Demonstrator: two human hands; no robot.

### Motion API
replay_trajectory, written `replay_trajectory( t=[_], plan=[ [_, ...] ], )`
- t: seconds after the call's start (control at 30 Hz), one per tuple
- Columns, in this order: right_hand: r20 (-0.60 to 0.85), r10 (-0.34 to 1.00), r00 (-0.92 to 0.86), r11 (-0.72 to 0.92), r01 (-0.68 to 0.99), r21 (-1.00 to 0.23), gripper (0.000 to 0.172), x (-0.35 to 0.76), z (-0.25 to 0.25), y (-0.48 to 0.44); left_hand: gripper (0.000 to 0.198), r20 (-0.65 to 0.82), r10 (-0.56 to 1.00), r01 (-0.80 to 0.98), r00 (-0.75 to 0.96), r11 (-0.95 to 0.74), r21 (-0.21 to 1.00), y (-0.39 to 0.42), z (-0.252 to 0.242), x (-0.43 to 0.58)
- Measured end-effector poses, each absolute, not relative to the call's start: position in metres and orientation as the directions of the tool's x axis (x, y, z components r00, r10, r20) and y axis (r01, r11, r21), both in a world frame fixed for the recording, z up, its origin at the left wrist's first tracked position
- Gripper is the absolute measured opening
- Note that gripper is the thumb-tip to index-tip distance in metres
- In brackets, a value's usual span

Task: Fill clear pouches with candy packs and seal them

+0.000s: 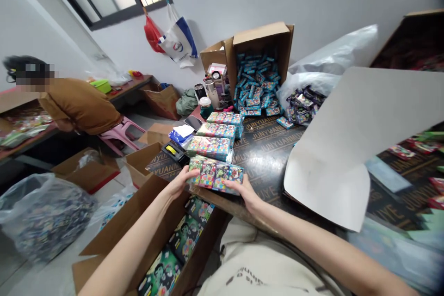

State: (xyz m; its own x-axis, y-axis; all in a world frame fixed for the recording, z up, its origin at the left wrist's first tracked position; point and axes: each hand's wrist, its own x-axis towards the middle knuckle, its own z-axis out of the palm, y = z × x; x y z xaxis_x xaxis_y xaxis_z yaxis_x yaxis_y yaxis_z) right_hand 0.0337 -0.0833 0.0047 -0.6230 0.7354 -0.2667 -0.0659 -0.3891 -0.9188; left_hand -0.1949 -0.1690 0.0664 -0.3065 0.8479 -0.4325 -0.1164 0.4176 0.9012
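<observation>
Between my hands is a row of small printed packets (215, 176), a flat bundle of several side by side at the table's front edge. My left hand (183, 179) grips its left end, thumb on top. On the right end, my right hand (243, 189) has its thumb over the top and fingers round the side. Just behind stand more bundles of the same packets (210, 146), lined up away from me in several rows. Below my left forearm, an open carton (138, 212) holds dark green printed boxes (187, 236).
A tipped cardboard box (263, 34) spills blue packets (256, 83) onto the dark table (260, 162). White curved card (329, 180) stands at right. Bottles (210, 90) and a tape dispenser (175, 152) are left of the rows. A co-worker (79, 106) sits at far left.
</observation>
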Motion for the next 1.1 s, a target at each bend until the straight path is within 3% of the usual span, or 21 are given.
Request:
replay_trajectory(
  t=[0.13,0.23,0.33,0.43,0.53,0.63,0.87,1.0,1.1],
  plan=[
    [-0.063,0.776,-0.627,-0.233,-0.192,-0.953,0.103,0.072,0.012,-0.067,0.097,-0.276,0.955,-0.071,-0.107,0.270,0.960,-0.171,0.055,-0.169],
    [0.082,0.740,-0.668,-0.049,-0.175,-0.983,0.124,0.090,0.007,-0.052,0.115,-0.188,0.981,0.128,-0.046,0.192,0.973,-0.163,0.036,-0.158],
    [0.145,0.707,-0.692,0.104,-0.101,-0.989,0.123,0.101,-0.006,-0.045,0.120,-0.100,0.995,0.298,-0.022,0.102,0.949,-0.151,0.021,-0.157],
    [0.177,0.727,-0.664,0.295,0.069,-0.953,0.128,0.110,-0.008,-0.045,0.118,-0.082,0.996,0.355,0.046,0.061,0.933,-0.141,0.015,-0.160],
    [0.235,0.703,-0.671,0.550,0.304,-0.778,0.130,0.115,0.014,-0.041,0.119,-0.104,0.991,0.429,0.079,0.060,0.901,-0.133,0.013,-0.159],
    [0.195,0.569,-0.798,0.721,0.371,-0.585,0.122,0.110,0.043,-0.024,0.120,-0.108,0.988,0.500,0.107,0.041,0.865,-0.126,0.015,-0.153],
    [-0.067,0.427,-0.902,0.790,0.409,-0.458,0.113,0.092,0.061,0.006,0.122,-0.138,0.985,0.648,0.102,0.039,0.761,-0.107,0.002,-0.125],
    [-0.050,0.484,-0.874,0.800,0.465,-0.380,0.108,0.088,0.056,-0.013,0.118,-0.099,0.994,0.652,0.043,0.047,0.757,-0.104,-0.005,-0.110],
    [-0.018,0.521,-0.853,0.760,0.474,-0.445,0.106,0.097,0.069,-0.025,0.110,-0.083,0.997,0.548,0.001,0.069,0.834,-0.109,0.018,-0.108]
  ],
)
